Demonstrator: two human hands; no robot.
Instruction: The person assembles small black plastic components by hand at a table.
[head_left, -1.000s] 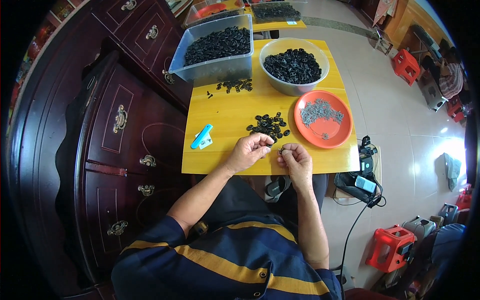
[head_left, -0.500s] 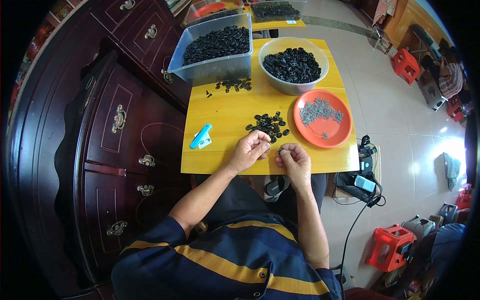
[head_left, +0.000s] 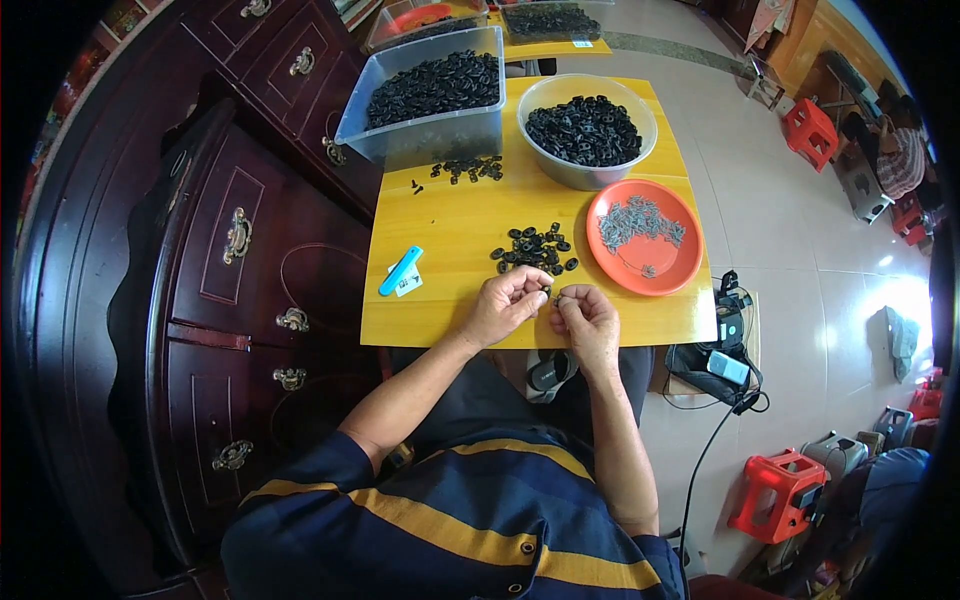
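Close together over the near edge of the yellow table point(head_left: 450, 325), my left hand point(head_left: 508, 303) and my right hand point(head_left: 588, 318) both pinch with thumb and forefinger. A dark speck of a small black part shows at the left fingertips. What sits between the right fingertips is too small to make out. Just beyond my hands lies a loose pile of small black oval plastic parts point(head_left: 535, 247) with holes. To its right, an orange plate point(head_left: 635, 280) carries a heap of small grey pin-like pieces point(head_left: 640, 222).
A clear rectangular bin point(head_left: 440, 145) and a round translucent tub point(head_left: 590, 178), both full of black parts, stand at the back. More black parts point(head_left: 470, 170) lie before the bin. A blue-handled tool point(head_left: 401, 271) rests at left. Dark wooden drawers point(head_left: 235, 300) flank the table.
My left hand has shifted slightly right and its fingertips have come nearer to those of my right hand. The right hand has hardly moved.
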